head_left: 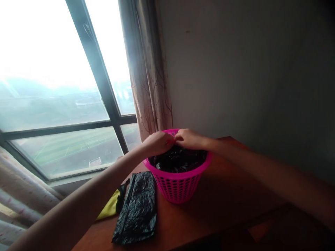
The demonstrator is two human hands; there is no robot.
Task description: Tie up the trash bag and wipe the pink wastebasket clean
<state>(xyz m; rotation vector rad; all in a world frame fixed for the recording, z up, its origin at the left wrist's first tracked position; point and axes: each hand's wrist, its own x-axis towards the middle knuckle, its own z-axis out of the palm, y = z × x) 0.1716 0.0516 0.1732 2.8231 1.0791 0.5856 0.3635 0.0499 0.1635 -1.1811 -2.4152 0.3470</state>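
A bright pink perforated basket (178, 186) stands on a reddish-brown table (225, 205). A crumpled black plastic bag (179, 161) fills its inside. Both my hands reach over the far rim of the basket. My left hand (157, 143) is closed, its fingers pinching the black bag at the rim. My right hand (190, 138) meets it fingertip to fingertip and also pinches the bag's edge there. A flat folded stack of black bags (138, 209) lies on the table left of the basket.
A yellow cloth or packet (110, 206) lies by the table's left edge, partly under a black strip. A large window (60, 104) and a patterned curtain (149, 69) stand behind; a plain wall (248, 69) runs along the right.
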